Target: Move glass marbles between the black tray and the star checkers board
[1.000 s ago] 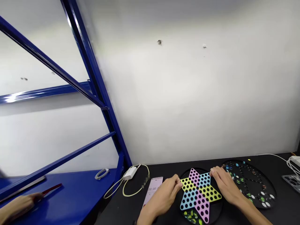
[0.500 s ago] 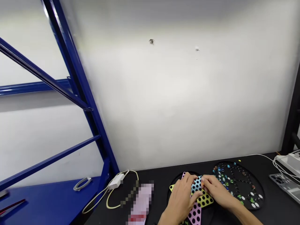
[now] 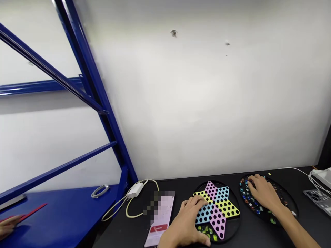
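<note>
A star-shaped game board (image 3: pixel 216 208) in pink, blue and yellow with black holes lies in a round black tray (image 3: pixel 234 224) on the dark table. My left hand (image 3: pixel 190 218) rests palm down on the board's left side, fingers stretched out flat. My right hand (image 3: pixel 262 193) lies over a second round black tray (image 3: pixel 287 199) holding several coloured marbles (image 3: pixel 248 201), fingers curled down among them. I cannot make out what they hold, if anything. More marbles (image 3: pixel 207 232) sit in the first tray under the star's lower edge.
A phone (image 3: pixel 160 220) lies left of the board, beside a white charger with a coiled cable (image 3: pixel 134 191). A blue metal rack (image 3: pixel 85 79) stands at left with a blue shelf (image 3: pixel 64 217). Another person's hand (image 3: pixel 7 224) shows at far left. A power strip (image 3: pixel 323 175) sits far right.
My right hand left the star board and went right onto the marble tray. My left hand slid to the board's left side and flattened. The view shifted slightly.
</note>
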The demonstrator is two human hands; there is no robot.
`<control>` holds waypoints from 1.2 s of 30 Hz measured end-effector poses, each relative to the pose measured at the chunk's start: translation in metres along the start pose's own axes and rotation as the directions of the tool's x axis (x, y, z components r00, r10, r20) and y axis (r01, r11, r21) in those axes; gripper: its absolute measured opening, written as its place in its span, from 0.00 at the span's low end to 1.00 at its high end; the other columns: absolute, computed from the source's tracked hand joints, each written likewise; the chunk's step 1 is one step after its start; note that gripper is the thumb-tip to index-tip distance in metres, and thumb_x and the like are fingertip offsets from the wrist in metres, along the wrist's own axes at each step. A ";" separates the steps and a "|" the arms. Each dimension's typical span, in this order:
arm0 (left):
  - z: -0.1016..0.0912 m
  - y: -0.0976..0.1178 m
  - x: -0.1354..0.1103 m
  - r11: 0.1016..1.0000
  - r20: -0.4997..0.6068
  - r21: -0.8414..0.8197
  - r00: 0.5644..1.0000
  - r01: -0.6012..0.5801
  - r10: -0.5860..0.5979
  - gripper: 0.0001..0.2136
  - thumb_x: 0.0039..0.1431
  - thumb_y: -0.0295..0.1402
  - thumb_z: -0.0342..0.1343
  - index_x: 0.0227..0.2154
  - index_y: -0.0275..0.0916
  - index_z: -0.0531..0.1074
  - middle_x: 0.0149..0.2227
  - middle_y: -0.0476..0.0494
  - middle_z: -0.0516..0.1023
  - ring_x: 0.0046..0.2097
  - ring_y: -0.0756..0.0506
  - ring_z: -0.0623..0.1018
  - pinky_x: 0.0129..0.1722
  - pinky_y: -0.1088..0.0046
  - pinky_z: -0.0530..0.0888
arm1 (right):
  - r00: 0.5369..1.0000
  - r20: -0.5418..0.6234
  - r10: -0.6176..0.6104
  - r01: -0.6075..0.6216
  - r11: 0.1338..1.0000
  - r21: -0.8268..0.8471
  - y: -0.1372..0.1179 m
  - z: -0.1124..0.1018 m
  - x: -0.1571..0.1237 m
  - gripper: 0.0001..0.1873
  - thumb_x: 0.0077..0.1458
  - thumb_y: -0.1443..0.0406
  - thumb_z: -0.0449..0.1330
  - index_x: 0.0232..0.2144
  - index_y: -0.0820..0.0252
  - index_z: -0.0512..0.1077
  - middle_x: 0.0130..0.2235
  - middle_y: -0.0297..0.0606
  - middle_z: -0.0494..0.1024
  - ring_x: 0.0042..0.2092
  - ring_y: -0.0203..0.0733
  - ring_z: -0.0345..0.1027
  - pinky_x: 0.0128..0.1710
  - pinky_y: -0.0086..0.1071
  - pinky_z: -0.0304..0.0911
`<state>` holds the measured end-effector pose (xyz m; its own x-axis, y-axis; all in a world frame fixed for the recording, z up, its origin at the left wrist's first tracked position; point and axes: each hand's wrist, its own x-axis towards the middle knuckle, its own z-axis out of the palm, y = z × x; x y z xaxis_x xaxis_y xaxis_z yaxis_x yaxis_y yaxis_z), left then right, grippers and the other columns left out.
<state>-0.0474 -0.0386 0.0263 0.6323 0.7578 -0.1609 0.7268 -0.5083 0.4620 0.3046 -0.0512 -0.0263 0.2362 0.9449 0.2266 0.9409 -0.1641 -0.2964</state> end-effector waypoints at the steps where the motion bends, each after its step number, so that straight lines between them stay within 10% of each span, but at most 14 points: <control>1: -0.001 -0.002 0.001 1.000 -0.047 -0.004 0.999 0.003 -0.003 0.41 0.39 0.48 0.72 0.59 0.51 0.66 0.64 0.45 0.63 0.63 0.33 0.62 0.64 0.54 0.58 | 0.999 0.009 -0.044 0.044 0.997 0.069 -0.007 0.001 -0.003 0.20 0.64 0.57 0.44 0.44 0.54 0.73 0.48 0.44 0.76 0.51 0.53 0.68 0.46 0.44 0.60; 9: -0.004 -0.011 0.005 0.962 -0.358 0.103 0.911 0.254 -0.203 0.06 0.60 0.35 0.58 0.39 0.43 0.74 0.42 0.49 0.75 0.44 0.43 0.77 0.44 0.69 0.68 | 0.917 0.106 -0.385 0.352 0.904 0.243 -0.082 0.000 -0.043 0.16 0.65 0.52 0.50 0.44 0.48 0.74 0.46 0.39 0.77 0.51 0.53 0.66 0.54 0.49 0.56; 28: 0.021 0.010 0.043 0.821 -0.447 0.388 0.864 0.420 -0.231 0.16 0.69 0.34 0.44 0.53 0.34 0.69 0.52 0.32 0.72 0.50 0.35 0.75 0.45 0.63 0.72 | 0.800 0.155 -0.580 0.467 0.763 0.447 -0.121 0.022 -0.067 0.09 0.57 0.61 0.56 0.26 0.57 0.70 0.30 0.35 0.77 0.31 0.38 0.68 0.33 0.28 0.55; 36: 0.018 0.002 0.048 0.825 -0.379 0.397 0.891 0.402 -0.251 0.18 0.71 0.35 0.41 0.56 0.36 0.69 0.46 0.36 0.78 0.41 0.37 0.81 0.39 0.65 0.72 | 0.819 0.111 -0.564 0.469 0.767 0.438 -0.120 0.020 -0.070 0.15 0.61 0.58 0.52 0.24 0.57 0.66 0.28 0.35 0.74 0.29 0.36 0.63 0.31 0.30 0.53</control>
<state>-0.0107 -0.0104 0.0037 0.2789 0.9577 0.0715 0.9603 -0.2774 -0.0298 0.1705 -0.0915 -0.0254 -0.3640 0.8974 0.2493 0.7261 0.4410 -0.5275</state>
